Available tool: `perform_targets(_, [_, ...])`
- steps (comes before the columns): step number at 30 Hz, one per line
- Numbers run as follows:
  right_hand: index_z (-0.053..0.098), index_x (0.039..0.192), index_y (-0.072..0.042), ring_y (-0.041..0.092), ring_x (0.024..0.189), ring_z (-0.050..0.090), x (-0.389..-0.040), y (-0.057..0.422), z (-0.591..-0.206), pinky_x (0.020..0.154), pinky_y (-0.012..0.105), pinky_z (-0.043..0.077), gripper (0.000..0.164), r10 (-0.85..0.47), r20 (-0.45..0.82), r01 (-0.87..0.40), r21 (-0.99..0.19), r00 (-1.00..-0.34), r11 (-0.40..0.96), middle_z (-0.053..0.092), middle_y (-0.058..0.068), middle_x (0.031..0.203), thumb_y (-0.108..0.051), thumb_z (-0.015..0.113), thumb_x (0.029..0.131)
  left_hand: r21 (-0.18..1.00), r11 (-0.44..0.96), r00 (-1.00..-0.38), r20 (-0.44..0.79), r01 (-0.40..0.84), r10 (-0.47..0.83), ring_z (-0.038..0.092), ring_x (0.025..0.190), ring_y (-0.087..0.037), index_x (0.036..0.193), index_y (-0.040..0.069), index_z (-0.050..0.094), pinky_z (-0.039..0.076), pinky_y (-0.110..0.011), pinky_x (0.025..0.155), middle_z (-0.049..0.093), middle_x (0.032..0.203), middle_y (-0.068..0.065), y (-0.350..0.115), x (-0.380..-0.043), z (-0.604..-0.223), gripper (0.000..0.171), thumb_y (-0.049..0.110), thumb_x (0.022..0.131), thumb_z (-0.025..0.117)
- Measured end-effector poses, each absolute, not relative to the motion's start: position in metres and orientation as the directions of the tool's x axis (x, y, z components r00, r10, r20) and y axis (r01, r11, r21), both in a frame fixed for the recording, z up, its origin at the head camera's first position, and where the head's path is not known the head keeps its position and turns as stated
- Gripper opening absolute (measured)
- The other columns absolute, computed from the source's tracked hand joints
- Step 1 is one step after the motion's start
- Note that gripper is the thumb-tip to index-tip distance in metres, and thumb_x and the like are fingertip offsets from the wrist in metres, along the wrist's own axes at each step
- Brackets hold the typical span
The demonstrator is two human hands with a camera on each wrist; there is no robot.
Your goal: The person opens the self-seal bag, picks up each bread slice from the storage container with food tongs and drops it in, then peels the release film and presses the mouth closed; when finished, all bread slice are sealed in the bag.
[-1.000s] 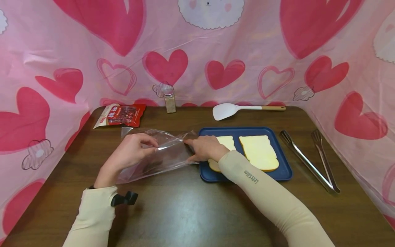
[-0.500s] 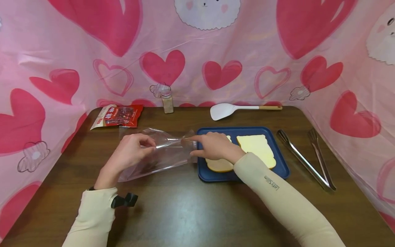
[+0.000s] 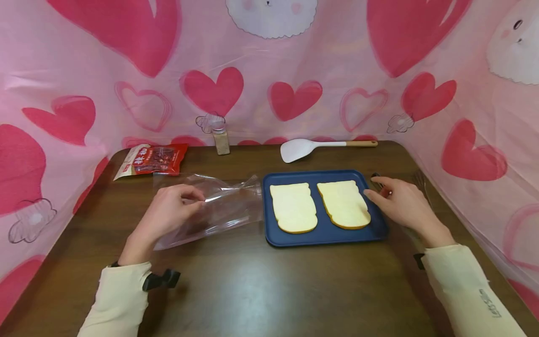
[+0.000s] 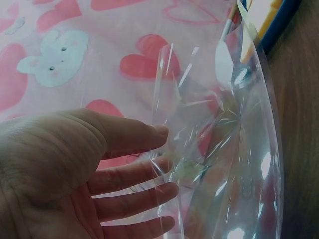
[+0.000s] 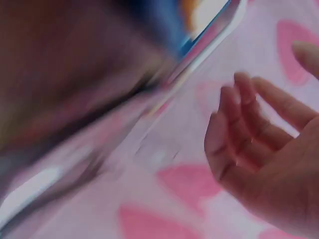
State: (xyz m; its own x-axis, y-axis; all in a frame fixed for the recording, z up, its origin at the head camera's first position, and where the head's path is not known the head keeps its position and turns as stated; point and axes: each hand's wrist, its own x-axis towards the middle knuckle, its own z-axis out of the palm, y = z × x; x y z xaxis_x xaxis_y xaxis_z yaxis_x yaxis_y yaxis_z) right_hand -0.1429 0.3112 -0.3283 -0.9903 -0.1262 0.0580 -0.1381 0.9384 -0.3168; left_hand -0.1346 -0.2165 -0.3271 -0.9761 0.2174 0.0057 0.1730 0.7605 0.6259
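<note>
Clear plastic bag [image 3: 229,206] on the worktop [image 3: 236,285], just left of the blue tray [image 3: 330,237]; contact between them hard to judge. Film creased, glossy, rumpled at the tray end. Left hand [image 3: 170,208], left of the tray, pinches the film between thumb and index finger; remaining fingers nearly straight. Right hand [image 3: 402,203] at the tray's right end, fingers loose and parted, gripping nothing. Two bread slices [image 3: 294,208] lie side by side on the tray. Tongs [image 3: 422,186] right of the tray, partly hidden by the right hand. White spatula [image 3: 296,150], wooden handle, behind the tray. Jar [image 3: 221,142] upright, behind and left of the tray. Red packet [image 3: 155,159] farther left. Pink heart-print cloth [image 3: 252,51] hangs beyond the tray.
</note>
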Motion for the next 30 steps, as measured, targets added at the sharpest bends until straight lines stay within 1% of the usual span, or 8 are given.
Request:
perform_targets(3, [0.056, 0.142, 0.009, 0.045, 0.091, 0.064, -0.135, 0.351, -0.328, 0.077, 0.060, 0.054, 0.068, -0.053, 0.042, -0.062, -0.272, -0.998, 0.960, 0.070, 0.032, 0.108, -0.043, 0.068, 0.101, 0.621, 0.764, -0.977, 0.017, 0.176, 0.212, 0.067, 0.092, -0.027, 0.114, 0.009, 0.078, 0.056, -0.032, 0.077, 0.076, 0.115, -0.015, -0.220, -0.132, -0.327, 0.019, 0.017, 0.097, 0.076])
perform_targets(6, [0.047, 0.143, 0.018, 0.061, 0.111, 0.058, -0.129, 0.382, -0.331, 0.094, 0.075, 0.047, 0.082, -0.010, -0.034, -0.002, -0.216, -0.999, 0.976, 0.061, 0.045, 0.126, -0.050, 0.065, 0.101, 0.610, 0.771, -0.978, 0.032, 0.184, 0.208, 0.067, 0.093, -0.028, 0.115, 0.009, 0.079, 0.055, -0.033, 0.077, 0.076, 0.116, -0.016, -0.222, -0.129, -0.327, 0.019, 0.016, 0.097, 0.076])
perform_targets(10, [0.038, 0.142, 0.028, 0.069, 0.118, 0.051, -0.122, 0.403, -0.343, 0.102, 0.078, 0.042, 0.102, 0.019, -0.144, 0.043, -0.166, -0.989, 0.985, 0.049, 0.054, 0.133, -0.061, 0.062, 0.099, 0.599, 0.780, -0.978, 0.032, 0.184, 0.206, 0.067, 0.094, -0.028, 0.115, 0.011, 0.079, 0.055, -0.032, 0.077, 0.076, 0.117, -0.016, -0.225, -0.128, -0.326, 0.019, 0.018, 0.097, 0.076])
perform_targets(13, [0.032, 0.140, 0.033, 0.072, 0.119, 0.049, -0.119, 0.410, -0.350, 0.103, 0.078, 0.042, 0.112, 0.058, -0.201, 0.091, -0.161, -0.978, 0.983, 0.043, 0.058, 0.134, -0.066, 0.060, 0.097, 0.603, 0.776, -0.977, 0.032, 0.188, 0.212, 0.066, 0.093, -0.028, 0.115, 0.011, 0.079, 0.054, -0.030, 0.076, 0.076, 0.117, -0.017, -0.225, -0.128, -0.326, 0.020, 0.018, 0.097, 0.076])
perform_targets(16, [0.035, 0.135, 0.032, 0.071, 0.112, 0.053, -0.118, 0.414, -0.354, 0.097, 0.076, 0.046, 0.112, 0.099, -0.216, 0.140, -0.183, -0.971, 0.973, 0.049, 0.057, 0.125, -0.069, 0.063, 0.095, 0.604, 0.771, -0.974, 0.041, 0.203, 0.224, 0.065, 0.091, -0.027, 0.115, 0.010, 0.079, 0.054, -0.030, 0.076, 0.076, 0.117, -0.017, -0.225, -0.129, -0.327, 0.020, 0.018, 0.097, 0.077])
perform_targets(20, [0.043, 0.114, 0.028, 0.061, 0.094, 0.060, -0.120, 0.417, -0.357, 0.085, 0.069, 0.051, 0.103, 0.130, -0.198, 0.170, -0.203, -0.972, 0.964, 0.057, 0.046, 0.100, -0.068, 0.069, 0.091, 0.603, 0.767, -0.970, 0.053, 0.220, 0.237, 0.064, 0.089, -0.025, 0.115, 0.009, 0.079, 0.053, -0.030, 0.075, 0.076, 0.117, -0.018, -0.223, -0.132, -0.329, 0.021, 0.018, 0.096, 0.078])
perform_targets(25, [0.045, 0.115, 0.029, 0.060, 0.094, 0.061, -0.122, 0.422, -0.365, 0.086, 0.069, 0.052, 0.103, 0.132, -0.199, 0.172, -0.196, -0.971, 0.965, 0.058, 0.046, 0.100, -0.066, 0.073, 0.089, 0.609, 0.763, -0.969, 0.037, 0.217, 0.245, 0.059, 0.085, -0.024, 0.116, 0.008, 0.079, 0.051, -0.027, 0.067, 0.076, 0.118, -0.019, -0.219, -0.135, -0.330, 0.022, 0.016, 0.096, 0.078])
perform_targets(30, [0.052, 0.112, 0.024, 0.058, 0.092, 0.063, -0.122, 0.430, -0.373, 0.082, 0.066, 0.053, 0.095, 0.138, -0.208, 0.180, -0.195, -0.968, 0.964, 0.063, 0.038, 0.094, -0.066, 0.073, 0.088, 0.609, 0.762, -0.966, 0.029, 0.220, 0.256, 0.064, 0.091, -0.026, 0.116, 0.008, 0.079, 0.053, -0.030, 0.073, 0.076, 0.118, -0.019, -0.214, -0.136, -0.332, 0.021, 0.016, 0.096, 0.077])
